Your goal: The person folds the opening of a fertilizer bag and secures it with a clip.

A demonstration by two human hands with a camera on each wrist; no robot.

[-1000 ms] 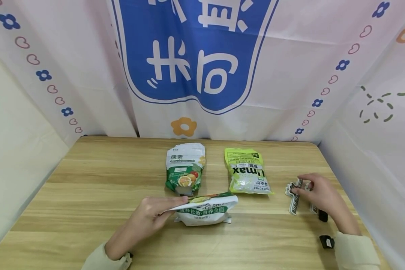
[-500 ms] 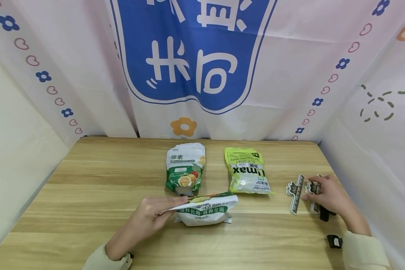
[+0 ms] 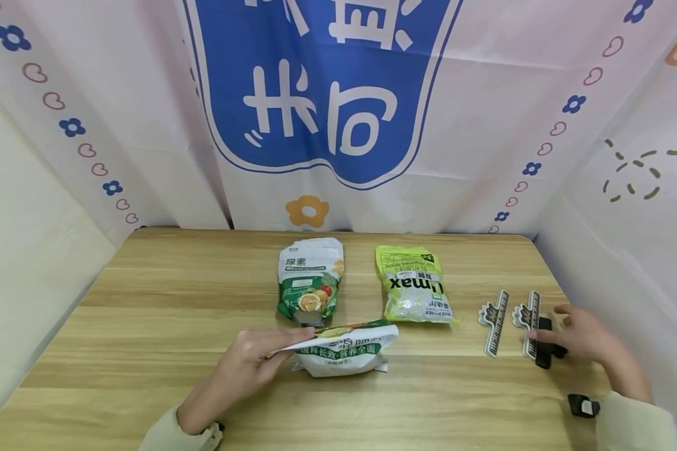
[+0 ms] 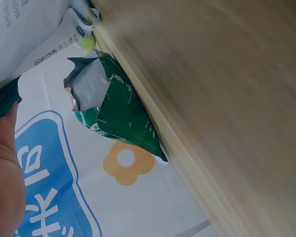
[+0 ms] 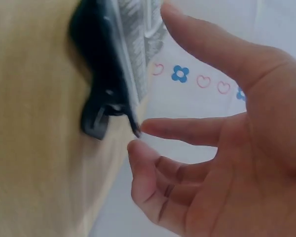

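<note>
My left hand [image 3: 254, 357] pinches the folded top edge of a white and green fertilizer bag [image 3: 341, 363] standing at the table's front middle. In the left wrist view that bag [image 4: 29, 39] shows at the upper left, above the fingers. At the right, my right hand [image 3: 589, 338] is beside a black clip [image 3: 543, 357], thumb and forefinger spread. The right wrist view shows the forefinger at the tip of the black clip [image 5: 96, 64], not curled round it. Against the black clip lies a clip with a piano-key pattern [image 3: 530, 319]; a similar piano-key clip [image 3: 495, 329] lies left of it.
Behind the held bag lies a white and green bag with fruit pictures [image 3: 310, 282]. A lime-green bag [image 3: 414, 285] is to its right. The wooden table [image 3: 175, 300] meets a printed cloth [image 3: 457, 156] at the back.
My right hand has moved rightward, off the left piano-key clip, past the second one, to the black clip. The left hand and its bag have stayed put.
</note>
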